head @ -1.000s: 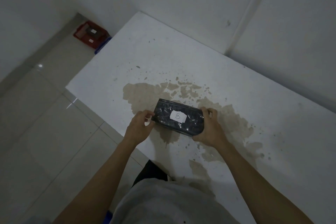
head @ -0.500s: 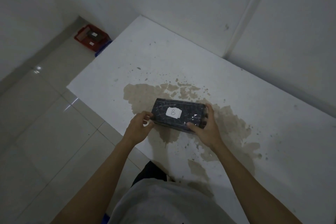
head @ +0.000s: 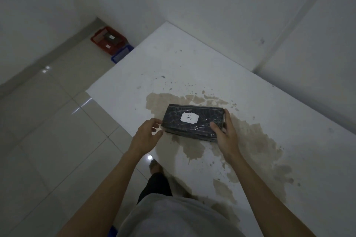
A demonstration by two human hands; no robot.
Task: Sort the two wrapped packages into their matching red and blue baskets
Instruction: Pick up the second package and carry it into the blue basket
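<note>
Far left on the floor, the red basket (head: 107, 39) already holds a dark wrapped package (head: 110, 37), and just beside it the blue basket (head: 121, 54) shows only its corner past the table (head: 192, 59) edge.

The left hand (head: 146, 136) has its fingers loosely spread, their tips at the near-left end of the package marked B (head: 193, 122); whether they press it I cannot tell. The right hand (head: 224, 133) has its grip closed on the right end, thumb on top.

The package sits over the stained patch near the table's left edge, its long axis running left to right, label up.

The wrap looks glossy, so held at one end alone the package could slip. The blue basket is well apart and half hidden, so a hasty drop might land in the red one.
</note>
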